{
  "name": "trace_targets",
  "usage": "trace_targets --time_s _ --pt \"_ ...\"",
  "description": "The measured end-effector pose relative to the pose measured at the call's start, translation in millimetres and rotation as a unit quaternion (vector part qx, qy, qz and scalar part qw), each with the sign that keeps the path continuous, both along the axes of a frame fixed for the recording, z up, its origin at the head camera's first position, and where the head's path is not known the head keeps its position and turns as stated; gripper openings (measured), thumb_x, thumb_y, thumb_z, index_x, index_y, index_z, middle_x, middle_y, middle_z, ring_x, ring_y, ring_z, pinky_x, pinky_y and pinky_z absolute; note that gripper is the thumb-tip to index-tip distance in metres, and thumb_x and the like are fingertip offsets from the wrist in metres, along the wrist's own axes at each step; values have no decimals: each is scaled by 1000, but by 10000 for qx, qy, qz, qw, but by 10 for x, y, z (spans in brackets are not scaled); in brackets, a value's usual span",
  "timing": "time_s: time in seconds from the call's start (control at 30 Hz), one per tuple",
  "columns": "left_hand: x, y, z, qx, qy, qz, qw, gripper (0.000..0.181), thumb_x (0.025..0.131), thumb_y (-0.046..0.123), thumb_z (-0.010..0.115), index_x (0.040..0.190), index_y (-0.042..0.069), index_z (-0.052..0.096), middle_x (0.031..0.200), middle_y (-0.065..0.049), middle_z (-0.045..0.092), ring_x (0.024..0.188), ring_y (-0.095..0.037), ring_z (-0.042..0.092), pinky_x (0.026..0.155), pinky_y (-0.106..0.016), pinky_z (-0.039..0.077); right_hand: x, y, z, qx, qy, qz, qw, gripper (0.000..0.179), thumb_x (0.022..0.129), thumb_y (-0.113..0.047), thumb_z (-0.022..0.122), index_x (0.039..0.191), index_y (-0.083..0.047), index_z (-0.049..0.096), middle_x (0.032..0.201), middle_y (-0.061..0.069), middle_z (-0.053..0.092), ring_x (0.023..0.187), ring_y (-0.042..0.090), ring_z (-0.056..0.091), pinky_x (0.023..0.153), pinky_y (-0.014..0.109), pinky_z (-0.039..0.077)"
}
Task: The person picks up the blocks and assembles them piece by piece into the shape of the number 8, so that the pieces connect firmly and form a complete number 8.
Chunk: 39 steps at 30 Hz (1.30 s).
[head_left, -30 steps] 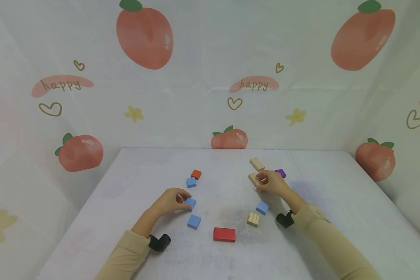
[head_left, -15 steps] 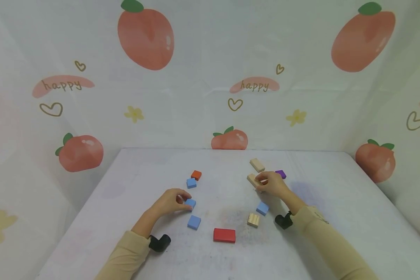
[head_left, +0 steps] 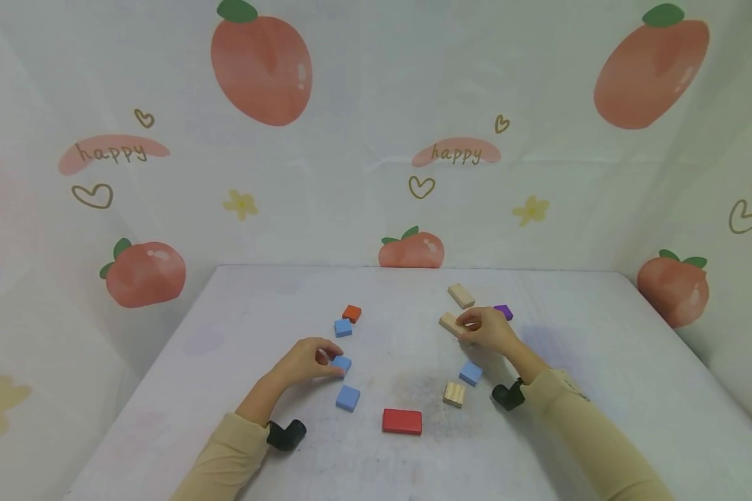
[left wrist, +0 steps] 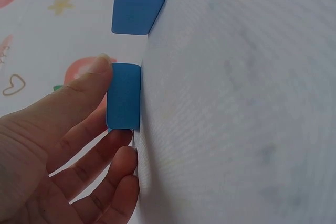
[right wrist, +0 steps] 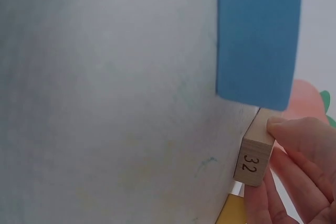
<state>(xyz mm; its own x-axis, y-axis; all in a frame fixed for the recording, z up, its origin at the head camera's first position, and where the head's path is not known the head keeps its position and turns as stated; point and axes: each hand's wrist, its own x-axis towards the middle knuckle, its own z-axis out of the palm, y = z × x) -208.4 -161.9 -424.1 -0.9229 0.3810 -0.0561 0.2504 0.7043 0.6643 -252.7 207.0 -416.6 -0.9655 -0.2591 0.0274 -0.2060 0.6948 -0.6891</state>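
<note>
My left hand [head_left: 305, 360] pinches a small blue block [left wrist: 124, 96] between thumb and fingers, low at the white tabletop. Another blue block [head_left: 347, 398] lies just nearer to me, and a third [head_left: 342, 328] farther off, beside an orange-red block [head_left: 351, 314]. On the right, my right hand [head_left: 490, 330] grips the end of a pale wooden block [head_left: 450, 323]. In the right wrist view, that wooden block's end face [right wrist: 252, 163] bears the number 32. A similar wooden block [head_left: 461, 296] lies behind it, and a purple block [head_left: 504, 312] sits partly hidden past the hand.
A red rectangular block [head_left: 402, 422] lies at the front middle of the white table [head_left: 257, 299]. Right of it are a ridged wooden block [head_left: 454, 394] and a blue block [head_left: 471, 374]. A printed cloth [head_left: 351, 104] rises behind and at both sides.
The wooden block under my right hand has slid slightly to the left, showing a bit more of its far end. The left hand and the other blocks have stayed put.
</note>
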Motion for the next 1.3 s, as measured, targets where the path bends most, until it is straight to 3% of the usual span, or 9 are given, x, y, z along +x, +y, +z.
trace_targets --time_s 0.53,0.97,1.3 --pt "4 4 2 -2 -57 89 9999 35 74 24 78 103 7 68 94 -6 65 79 -12 53 68 -24 44 -58 26 13 60 -182 85 9998 26 80 -3 69 105 0 66 111 21 65 105 38 61 87 44 51" --pt "3 16 13 -26 -126 148 9998 36 74 23 78 104 7 68 94 -6 64 78 -12 52 67 -23 43 -117 -8 70 -45 -195 455 9988 26 78 -5 71 103 1 66 108 20 66 99 32 64 87 43 51" --pt "5 12 12 -39 -97 97 9999 35 74 24 78 104 7 68 94 -6 64 78 -12 52 67 -23 43 -164 -45 74 -230 -61 967 9950 27 78 -2 70 104 3 65 108 22 67 101 34 64 88 44 51"
